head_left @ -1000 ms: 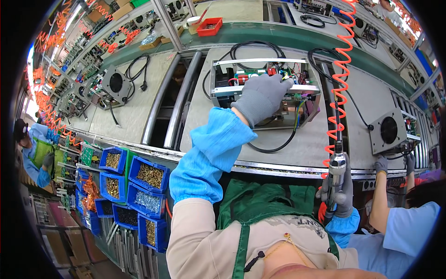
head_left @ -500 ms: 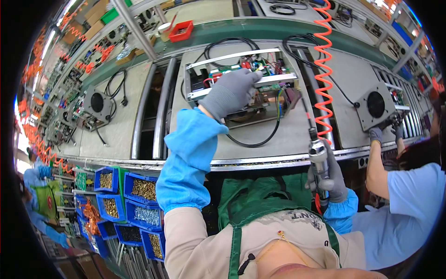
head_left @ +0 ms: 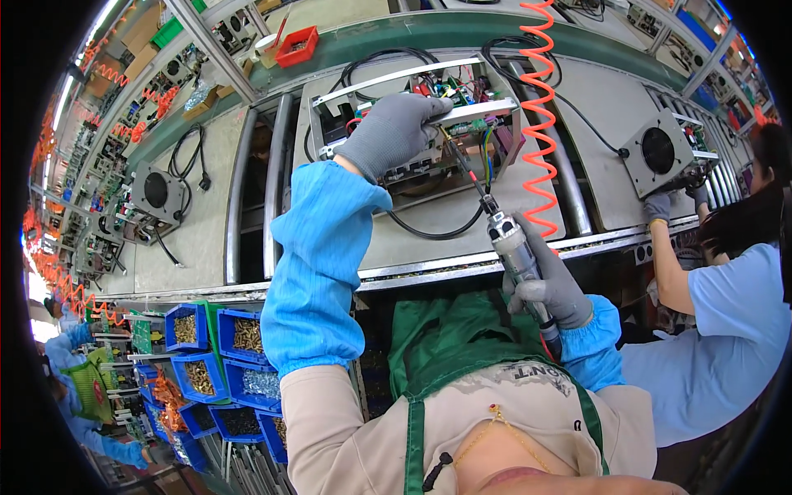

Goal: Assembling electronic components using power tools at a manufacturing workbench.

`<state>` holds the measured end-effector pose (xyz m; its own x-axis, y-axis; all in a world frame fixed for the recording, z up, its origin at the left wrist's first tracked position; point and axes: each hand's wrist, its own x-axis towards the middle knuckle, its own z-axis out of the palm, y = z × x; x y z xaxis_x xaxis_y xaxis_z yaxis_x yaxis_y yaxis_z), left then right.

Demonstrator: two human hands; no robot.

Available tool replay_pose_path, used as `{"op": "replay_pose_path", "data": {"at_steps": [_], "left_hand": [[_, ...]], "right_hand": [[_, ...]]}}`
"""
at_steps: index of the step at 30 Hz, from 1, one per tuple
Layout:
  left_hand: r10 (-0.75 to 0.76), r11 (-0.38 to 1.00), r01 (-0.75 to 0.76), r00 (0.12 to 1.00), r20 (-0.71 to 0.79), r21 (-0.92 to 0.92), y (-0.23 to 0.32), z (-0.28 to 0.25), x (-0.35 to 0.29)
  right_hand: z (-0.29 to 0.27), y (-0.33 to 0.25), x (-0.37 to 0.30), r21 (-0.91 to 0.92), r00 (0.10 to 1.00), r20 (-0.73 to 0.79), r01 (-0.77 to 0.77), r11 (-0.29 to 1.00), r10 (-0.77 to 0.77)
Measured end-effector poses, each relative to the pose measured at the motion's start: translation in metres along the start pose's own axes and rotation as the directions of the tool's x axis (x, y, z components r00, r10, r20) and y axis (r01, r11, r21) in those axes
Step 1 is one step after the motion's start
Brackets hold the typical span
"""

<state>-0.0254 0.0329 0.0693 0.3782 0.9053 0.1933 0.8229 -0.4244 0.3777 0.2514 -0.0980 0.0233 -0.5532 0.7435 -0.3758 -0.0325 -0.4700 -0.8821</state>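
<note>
My gloved left hand (head_left: 394, 134) lies over the near rail of an open metal electronics chassis (head_left: 487, 110). Its fingers curl about the rail, the index finger reaching toward the wiring; the thumb side is partly hidden. In my gloved right hand (head_left: 554, 289) is a silver air screwdriver (head_left: 513, 245), gripped around its body. The tool tilts up and left, its long bit ending inside the chassis just below my left fingertips. Circuit boards, coloured wires and a purple part show within the chassis. Whether the bit touches a screw is too small to tell.
An orange coiled hose (head_left: 540, 124) hangs just right of the chassis. Blue bins (head_left: 198, 375) of screws stand at lower left. Similar fan units (head_left: 157, 191) sit left and right on the roller line. At right, a co-worker's gloved hands (head_left: 657, 206) touch the other unit.
My right hand has raised the screwdriver up and left, bringing its bit into the chassis. My left hand stays on the chassis, its fingers shifted slightly. The whole view has shifted a little.
</note>
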Motion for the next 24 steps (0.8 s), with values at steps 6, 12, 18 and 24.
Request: {"op": "replay_pose_path", "data": {"at_steps": [6,12,18,24], "left_hand": [[-0.016,1.000,0.016,1.000,0.000,-0.017,-0.001,0.002,-0.001],[0.024,1.000,-0.024,0.999,-0.022,0.015,0.000,0.004,0.003],[0.072,0.997,-0.067,0.944,-0.322,0.025,0.002,0.001,-0.030],[-0.279,0.943,0.136,0.822,-0.497,-0.304,-0.045,0.006,-0.114]], "right_hand": [[0.010,0.003,-0.001,0.013,0.998,-0.045,0.051,0.999,-0.050],[0.008,0.017,-0.003,0.780,0.946,0.288,-0.143,0.609,-0.147],[0.037,-0.012,-0.007,0.510,0.997,0.054,0.017,0.860,-0.052],[0.028,-0.008,-0.001,0.316,0.981,0.020,0.177,0.932,-0.193]]}}
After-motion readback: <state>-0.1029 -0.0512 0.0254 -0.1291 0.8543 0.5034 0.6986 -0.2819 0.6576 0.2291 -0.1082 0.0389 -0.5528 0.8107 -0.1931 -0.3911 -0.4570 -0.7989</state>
